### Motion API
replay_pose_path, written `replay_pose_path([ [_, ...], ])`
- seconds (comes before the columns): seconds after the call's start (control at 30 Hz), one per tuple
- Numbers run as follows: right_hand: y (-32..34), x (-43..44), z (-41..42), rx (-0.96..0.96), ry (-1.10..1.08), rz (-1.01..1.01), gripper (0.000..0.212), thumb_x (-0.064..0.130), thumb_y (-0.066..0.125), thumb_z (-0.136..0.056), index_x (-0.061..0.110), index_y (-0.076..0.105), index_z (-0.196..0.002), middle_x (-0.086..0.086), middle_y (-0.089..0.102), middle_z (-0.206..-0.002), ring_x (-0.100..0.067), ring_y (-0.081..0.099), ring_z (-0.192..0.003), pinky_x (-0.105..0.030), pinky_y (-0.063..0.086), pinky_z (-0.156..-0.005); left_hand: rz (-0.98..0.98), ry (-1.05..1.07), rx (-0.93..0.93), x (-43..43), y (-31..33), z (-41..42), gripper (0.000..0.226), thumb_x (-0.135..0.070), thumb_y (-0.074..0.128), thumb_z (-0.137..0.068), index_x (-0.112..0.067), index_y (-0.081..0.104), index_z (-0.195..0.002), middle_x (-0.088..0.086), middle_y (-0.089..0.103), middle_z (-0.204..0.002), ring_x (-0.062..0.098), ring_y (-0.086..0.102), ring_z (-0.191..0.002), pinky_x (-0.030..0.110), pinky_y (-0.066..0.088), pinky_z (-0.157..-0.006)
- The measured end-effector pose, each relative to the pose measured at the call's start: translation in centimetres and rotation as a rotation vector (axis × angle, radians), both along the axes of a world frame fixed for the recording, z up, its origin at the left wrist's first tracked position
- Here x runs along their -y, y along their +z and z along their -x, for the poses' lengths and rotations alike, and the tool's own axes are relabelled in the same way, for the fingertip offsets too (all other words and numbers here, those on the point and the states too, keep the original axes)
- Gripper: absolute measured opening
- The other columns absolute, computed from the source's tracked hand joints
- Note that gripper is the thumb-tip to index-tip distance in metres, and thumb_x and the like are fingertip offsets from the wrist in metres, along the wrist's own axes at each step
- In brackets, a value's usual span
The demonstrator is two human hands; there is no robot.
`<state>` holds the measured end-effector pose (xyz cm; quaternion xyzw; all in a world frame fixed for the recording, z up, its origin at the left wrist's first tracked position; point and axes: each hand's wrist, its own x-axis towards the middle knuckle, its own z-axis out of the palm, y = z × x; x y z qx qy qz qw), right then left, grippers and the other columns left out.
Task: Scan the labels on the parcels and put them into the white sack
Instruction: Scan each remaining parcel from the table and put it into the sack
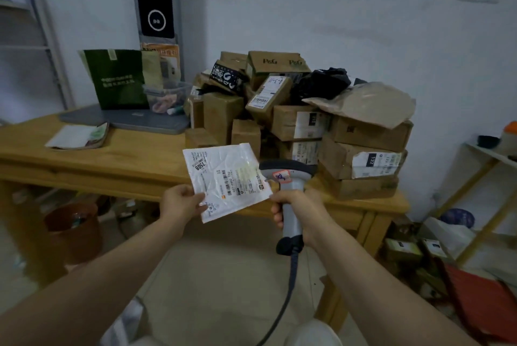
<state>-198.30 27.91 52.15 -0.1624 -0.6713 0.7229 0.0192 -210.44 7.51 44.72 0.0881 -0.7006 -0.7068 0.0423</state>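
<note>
left hand (pixel 183 201) pinching the white mailer (pixel 226 180) by its corner; right hand (pixel 295 207) wrapped round the scanner (pixel 288 191), nose just right of the label

Pale walls (pixel 349 15), tiled floor (pixel 223 267), a wooden table (pixel 134 158), metal shelving (pixel 51 38) at left.

Small parcel depot room: cardboard parcels (pixel 321 121) heaped on wooden table (pixel 112 161), handheld scanner (pixel 288 183), metal shelving (pixel 475 177).

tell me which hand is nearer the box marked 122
Right. The right hand sits below-left of the box marked 122; the left hand holds the white parcel farther left.
</note>
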Motion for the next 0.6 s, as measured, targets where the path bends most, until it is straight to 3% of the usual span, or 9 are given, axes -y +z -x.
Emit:
replay_pose_path([
  [0.1, -1.3, 0.5, 0.0, 0.041, -0.005, -0.039, 0.007, 0.001, 0.065, -0.082, 0.0, 0.058, -0.08, -0.009, 0.06, -0.053, -0.017, 0.053, -0.04, -0.024, 0.045, -0.042, 0.107, 0.01, -0.026, 0.9, -0.6, 0.4, 0.008, 0.005, 0.065, -0.086, 0.0, 0.064, -0.092, 0.014, 0.065, -0.09, 0.027, 0.065, -0.081, 0.035, 0.057, -0.07],
  [0.27, -2.5, 1.0, 0.0, 0.062, 0.031, -0.067, 0.008, 0.002, 0.065, -0.082, 0.0, 0.059, -0.077, -0.009, 0.06, -0.052, -0.017, 0.053, -0.039, -0.023, 0.045, -0.042, 0.214, 0.017, -0.06, 1.7, -0.8, 0.9, 0.011, 0.003, 0.065, -0.087, 0.002, 0.066, -0.098, 0.014, 0.066, -0.09, 0.026, 0.065, -0.078, 0.033, 0.056, -0.071],
  [0.37, -2.9, 1.1, 0.1, 0.054, 0.078, -0.188, 0.009, 0.005, 0.065, -0.083, 0.003, 0.059, -0.076, -0.006, 0.059, -0.05, -0.016, 0.052, -0.038, -0.023, 0.044, -0.041, 0.314, 0.01, -0.094, 1.9, 0.0, 1.0, 0.02, -0.002, 0.065, -0.088, 0.002, 0.066, -0.108, 0.007, 0.065, -0.085, 0.021, 0.063, -0.074, 0.034, 0.056, -0.072],
  [0.5, -3.0, 1.2, 0.5, 0.011, 0.153, -0.413, 0.011, 0.008, 0.065, -0.082, 0.007, 0.06, -0.073, -0.001, 0.059, -0.047, -0.014, 0.054, -0.039, -0.025, 0.046, -0.044, 0.695, -0.01, -0.293, 3.8, 2.9, 1.0, 0.018, -0.015, 0.057, -0.095, -0.012, 0.068, -0.109, 0.005, 0.067, -0.088, 0.022, 0.067, -0.074, 0.043, 0.059, -0.073],
  [0.6, -3.3, 1.9, 0.9, -0.019, 0.169, -0.595, 0.01, 0.014, 0.067, -0.083, 0.01, 0.061, -0.076, 0.0, 0.062, -0.052, -0.014, 0.06, -0.046, -0.031, 0.053, -0.053, 0.871, -0.043, -0.364, 5.2, 6.4, 1.2, 0.015, -0.018, 0.05, -0.098, -0.02, 0.063, -0.093, 0.001, 0.063, -0.079, 0.015, 0.064, -0.068, 0.034, 0.053, -0.061],
])
